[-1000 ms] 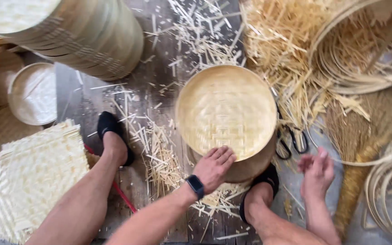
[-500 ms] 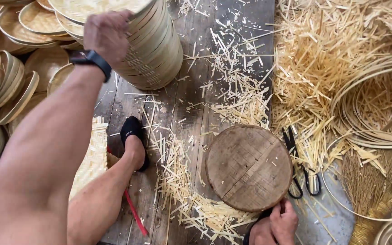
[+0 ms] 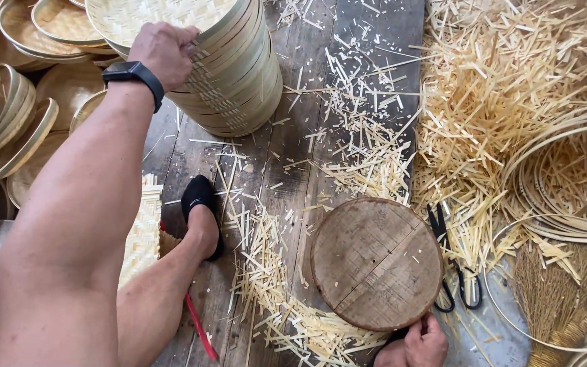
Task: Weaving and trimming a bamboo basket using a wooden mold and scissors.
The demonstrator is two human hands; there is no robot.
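A tall stack of woven bamboo trays (image 3: 219, 61) stands up-left of the round wooden block (image 3: 376, 261); the left hand (image 3: 161, 51) clasps its top rim, best set squarely. The right hand (image 3: 419, 343), apparently curled shut, rests at the block's near edge. No labels visible.

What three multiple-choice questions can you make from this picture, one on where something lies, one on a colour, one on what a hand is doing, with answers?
1. Where do the black scissors lie?
A. right of the round wooden board
B. on the stack of woven trays
C. under the foot

2. What colour is the sock?
A. white
B. black
C. red

3. What is the left hand doing?
A. resting on the floor
B. holding the scissors
C. gripping the top rim of the stack of woven trays

Answers: 1 A, they lie by the board's right edge; 2 B, it is plainly dark; 3 C, the fingers wrap the top rim.
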